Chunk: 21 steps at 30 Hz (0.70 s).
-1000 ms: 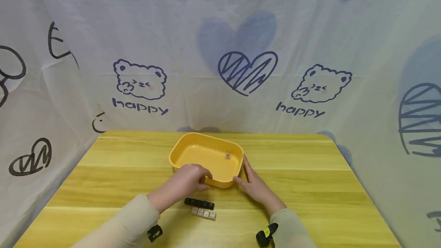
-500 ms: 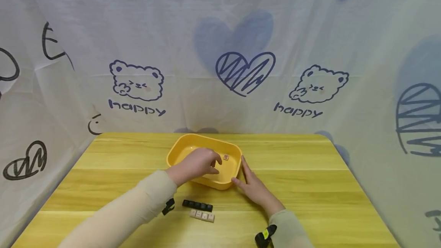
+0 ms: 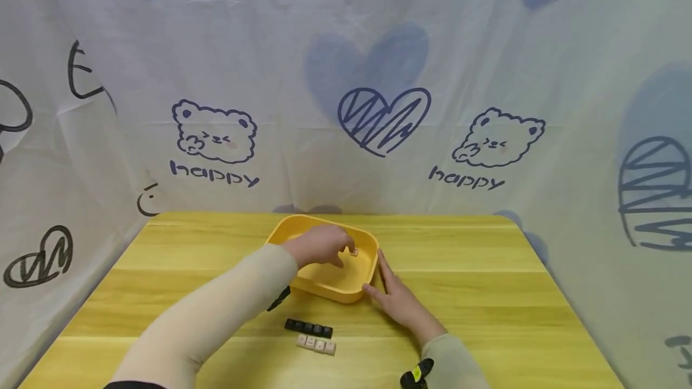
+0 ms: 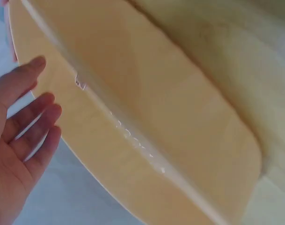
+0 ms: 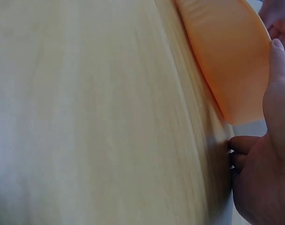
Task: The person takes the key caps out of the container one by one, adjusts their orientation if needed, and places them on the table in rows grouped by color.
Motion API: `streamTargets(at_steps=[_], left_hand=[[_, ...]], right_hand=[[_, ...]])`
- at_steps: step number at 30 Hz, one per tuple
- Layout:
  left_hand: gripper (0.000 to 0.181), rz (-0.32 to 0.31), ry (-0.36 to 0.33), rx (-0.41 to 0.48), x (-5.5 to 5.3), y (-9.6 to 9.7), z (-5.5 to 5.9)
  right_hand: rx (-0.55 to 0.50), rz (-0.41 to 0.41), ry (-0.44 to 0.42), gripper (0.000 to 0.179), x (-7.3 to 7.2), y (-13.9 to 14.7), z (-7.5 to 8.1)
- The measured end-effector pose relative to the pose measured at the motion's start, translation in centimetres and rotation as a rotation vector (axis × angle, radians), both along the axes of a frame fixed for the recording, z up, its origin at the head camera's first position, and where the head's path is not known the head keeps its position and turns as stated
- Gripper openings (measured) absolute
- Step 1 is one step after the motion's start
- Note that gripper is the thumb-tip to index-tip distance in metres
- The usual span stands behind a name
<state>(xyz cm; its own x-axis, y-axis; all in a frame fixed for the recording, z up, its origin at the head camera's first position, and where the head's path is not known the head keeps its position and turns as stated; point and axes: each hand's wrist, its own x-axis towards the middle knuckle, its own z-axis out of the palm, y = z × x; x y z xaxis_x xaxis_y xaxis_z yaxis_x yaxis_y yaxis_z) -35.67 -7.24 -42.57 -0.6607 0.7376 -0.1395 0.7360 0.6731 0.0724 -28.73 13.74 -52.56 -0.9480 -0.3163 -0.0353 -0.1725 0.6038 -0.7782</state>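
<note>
A yellow plastic bin [image 3: 330,293] stands on the wooden table, tilted in the left wrist view. My left hand [image 3: 324,244] reaches over its near wall into it, thumb and fingers spread apart with nothing between them. Just beyond the fingertips lies a small pale keycap [image 3: 354,251] on the bin's floor, partly covered by the hand; in the left wrist view the rim hides most of this keycap [image 4: 80,82]. My right hand [image 3: 399,302] rests against the bin's right end, thumb at the near corner's rim and fingers extended along the outer wall.
In front of the bin lie a row of several black keycaps [image 3: 309,328] and, nearer, a row of several beige keycaps [image 3: 316,344]. A printed white cloth [image 3: 313,161] hangs behind the wooden table [image 3: 459,269] and along both sides.
My left hand has moved from the bin's near rim inward and to the right, up to the keycap. The right hand has stayed at the bin's right end.
</note>
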Motion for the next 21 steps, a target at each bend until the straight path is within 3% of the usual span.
streamTargets(at_steps=[6, 10, 21], left_hand=[[0.042, -0.036, -0.078, -0.064, -1.4, 0.9, -0.2], [0.044, -0.04, -0.088, -0.091, -2.2, 1.5, -0.8], [0.046, -0.015, -0.129, -0.2, -3.2, 2.9, -1.7]], right_hand=[[-0.005, 0.011, -0.005, 0.085, 0.2, -0.1, 0.1], [0.006, 0.003, 0.0, 0.085, 0.2, -0.1, 0.0], [0.023, -0.004, 0.003, 0.085, 0.0, 0.1, 0.2]])
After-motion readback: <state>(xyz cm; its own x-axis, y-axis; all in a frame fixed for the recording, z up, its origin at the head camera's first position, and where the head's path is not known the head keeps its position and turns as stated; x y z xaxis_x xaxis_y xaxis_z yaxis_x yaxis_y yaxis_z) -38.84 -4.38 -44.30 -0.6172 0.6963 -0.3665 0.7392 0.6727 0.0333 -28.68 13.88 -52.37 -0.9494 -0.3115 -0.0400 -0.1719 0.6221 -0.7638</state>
